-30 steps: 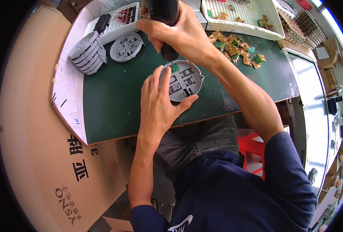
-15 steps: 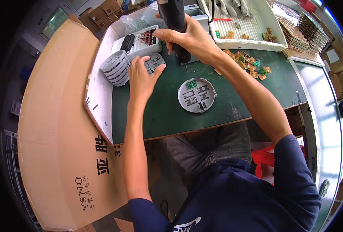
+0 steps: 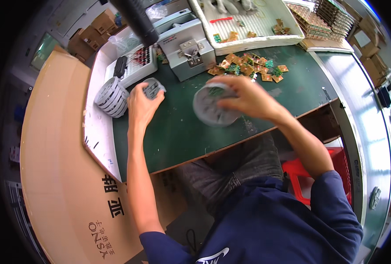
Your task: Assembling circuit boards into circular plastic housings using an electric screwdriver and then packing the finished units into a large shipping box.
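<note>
My right hand grips the right rim of a round grey plastic housing, smeared by motion. A small green circuit board shows faintly inside it. At the left, my left hand has its thumb and fingers around the rim of another round grey housing, with moulded slots inside. Beside that hand leans a stack of similar grey housings. A black electric screwdriver hangs over the back of the green bench, held by neither hand.
A grey metal box-like device stands at the back, next to a pile of small circuit boards. Behind them is a white foam tray with gloves and boards. A white tray of wired parts stands back left. Cardboard flanks the bench.
My right hand has let go of the screwdriver, which now hangs farther left, and has taken hold of the housing at mid-bench. My left hand stays by the stack, gripping a housing.
</note>
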Motion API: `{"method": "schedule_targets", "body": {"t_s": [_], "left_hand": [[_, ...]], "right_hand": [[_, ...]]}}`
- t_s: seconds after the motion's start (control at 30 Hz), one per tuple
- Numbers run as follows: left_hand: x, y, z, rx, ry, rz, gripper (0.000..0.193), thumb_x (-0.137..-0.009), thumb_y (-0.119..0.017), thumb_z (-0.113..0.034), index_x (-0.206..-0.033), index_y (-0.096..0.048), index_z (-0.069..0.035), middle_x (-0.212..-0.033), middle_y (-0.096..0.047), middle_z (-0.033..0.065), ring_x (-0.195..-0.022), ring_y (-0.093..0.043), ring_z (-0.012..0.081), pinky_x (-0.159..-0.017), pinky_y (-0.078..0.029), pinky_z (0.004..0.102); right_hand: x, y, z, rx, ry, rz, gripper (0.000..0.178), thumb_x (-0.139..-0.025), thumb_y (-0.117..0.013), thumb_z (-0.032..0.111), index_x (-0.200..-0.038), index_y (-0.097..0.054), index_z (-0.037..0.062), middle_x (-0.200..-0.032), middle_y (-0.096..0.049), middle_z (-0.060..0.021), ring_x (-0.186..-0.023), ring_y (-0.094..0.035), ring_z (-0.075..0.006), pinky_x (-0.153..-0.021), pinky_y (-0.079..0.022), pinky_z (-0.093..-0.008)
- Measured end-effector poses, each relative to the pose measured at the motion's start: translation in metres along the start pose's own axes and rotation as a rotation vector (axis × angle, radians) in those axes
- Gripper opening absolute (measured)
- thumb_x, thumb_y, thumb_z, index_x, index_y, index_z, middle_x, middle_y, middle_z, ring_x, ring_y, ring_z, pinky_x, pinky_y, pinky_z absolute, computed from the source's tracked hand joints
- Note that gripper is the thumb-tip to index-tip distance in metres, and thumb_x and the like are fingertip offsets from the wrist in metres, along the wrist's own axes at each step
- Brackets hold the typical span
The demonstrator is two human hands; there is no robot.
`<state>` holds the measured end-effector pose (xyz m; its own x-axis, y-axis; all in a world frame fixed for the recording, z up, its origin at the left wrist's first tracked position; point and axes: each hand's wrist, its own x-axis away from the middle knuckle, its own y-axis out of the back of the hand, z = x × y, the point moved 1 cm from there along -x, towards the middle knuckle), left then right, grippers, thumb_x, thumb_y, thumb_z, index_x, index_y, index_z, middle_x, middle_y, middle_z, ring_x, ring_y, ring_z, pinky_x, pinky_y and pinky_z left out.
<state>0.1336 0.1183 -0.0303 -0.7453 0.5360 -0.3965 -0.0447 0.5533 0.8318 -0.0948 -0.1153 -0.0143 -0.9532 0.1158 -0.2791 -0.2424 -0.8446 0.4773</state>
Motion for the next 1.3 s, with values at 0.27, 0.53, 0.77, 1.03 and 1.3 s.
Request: {"method": "schedule_targets", "body": {"t_s": [0.27, 0.53, 0.77, 1.03, 1.3], "left_hand": [[0.090, 0.039, -0.036, 1.105, 0.172, 0.160, 0.069, -0.093, -0.065, -0.044, -0.140, -0.048, 0.002, -0.126, -0.063, 0.0175, -0.105, -0.066, 0.0230, -0.095, -0.052, 0.0384], [0.094, 0.018, -0.069, 2.260, 0.379, 0.477, 0.081, -0.099, -0.045, -0.060, -0.150, -0.039, 0.001, -0.147, -0.038, 0.0422, -0.123, -0.055, 0.0529, -0.096, -0.056, 0.0567], [0.101, 0.019, -0.065, 2.229, 0.366, 0.469, 0.082, -0.099, -0.044, -0.062, -0.150, -0.040, 0.002, -0.144, -0.042, 0.0416, -0.120, -0.060, 0.0492, -0.092, -0.058, 0.0523], [0.108, 0.034, -0.062, 2.059, 0.322, 0.405, 0.081, -0.100, -0.042, -0.062, -0.148, -0.043, 0.003, -0.140, -0.048, 0.0397, -0.118, -0.063, 0.0440, -0.090, -0.059, 0.0471], [0.114, 0.032, -0.061, 1.981, 0.334, 0.351, 0.077, -0.101, -0.043, -0.060, -0.146, -0.046, 0.002, -0.138, -0.054, 0.0337, -0.115, -0.065, 0.0398, -0.089, -0.058, 0.0455]], "right_hand": [[0.181, 0.232, -0.064, 1.297, -0.143, -0.833, 0.061, -0.082, -0.055, -0.014, -0.130, -0.066, 0.0216, -0.100, -0.064, -0.0098, -0.097, -0.065, -0.0272, -0.083, -0.053, -0.0386], [0.278, 0.298, -0.119, 1.514, -0.614, -0.432, 0.047, -0.097, -0.067, 0.018, -0.143, -0.057, 0.0192, -0.116, -0.066, -0.0153, -0.105, -0.065, -0.0280, -0.088, -0.054, -0.0452], [0.044, 0.068, -0.001, 0.669, 0.056, -0.174, 0.035, -0.094, -0.067, 0.005, -0.128, -0.067, 0.0132, -0.114, -0.065, -0.0102, -0.101, -0.065, -0.0256, -0.084, -0.054, -0.0383], [0.010, 0.043, -0.044, 0.644, 0.021, -0.078, 0.017, -0.089, -0.071, 0.005, -0.106, -0.067, 0.0043, -0.110, -0.062, -0.0120, -0.096, -0.064, -0.0332, -0.082, -0.053, -0.0415], [0.014, 0.029, -0.047, 0.665, 0.303, -0.238, 0.015, -0.087, -0.072, 0.002, -0.101, -0.068, 0.0032, -0.106, -0.063, -0.0112, -0.092, -0.065, -0.0314, -0.082, -0.053, -0.0394]]}}
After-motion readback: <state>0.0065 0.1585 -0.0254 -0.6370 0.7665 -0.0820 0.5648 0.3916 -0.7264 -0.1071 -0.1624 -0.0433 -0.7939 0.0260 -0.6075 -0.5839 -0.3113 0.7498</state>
